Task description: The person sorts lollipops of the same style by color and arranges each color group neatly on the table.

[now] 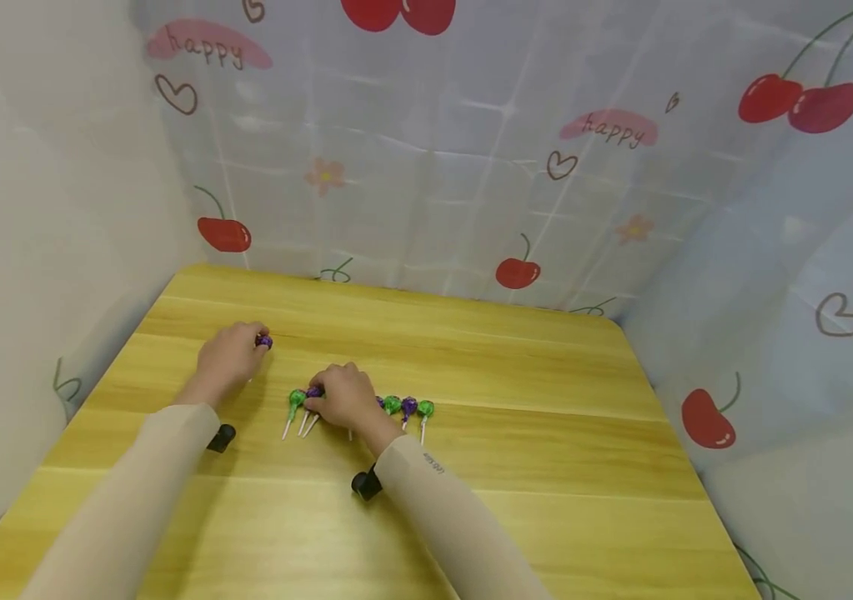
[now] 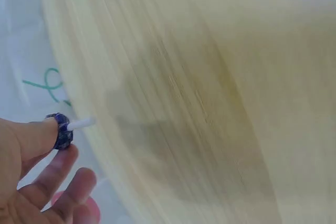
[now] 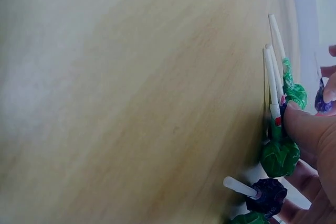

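Note:
My left hand (image 1: 229,360) pinches a purple-wrapped lollipop (image 2: 62,132) by its head between thumb and fingertip, above the table. Its white stick (image 2: 81,124) points away from the palm. My right hand (image 1: 347,398) reaches over a row of lollipops, thumb and fingers pinching a purple lollipop (image 1: 314,392) near the row's left end. Beside that one lies a green lollipop (image 1: 297,397), the leftmost. Another green lollipop (image 3: 280,158) and a dark purple one (image 3: 266,198) lie close under the right hand. The hand hides the row's middle in the head view.
At the row's right end lie a green lollipop (image 1: 392,405), a purple one (image 1: 408,407) and another green one (image 1: 426,408). The wood-grain table (image 1: 546,467) meets a white printed curtain (image 1: 426,208) at the back and sides.

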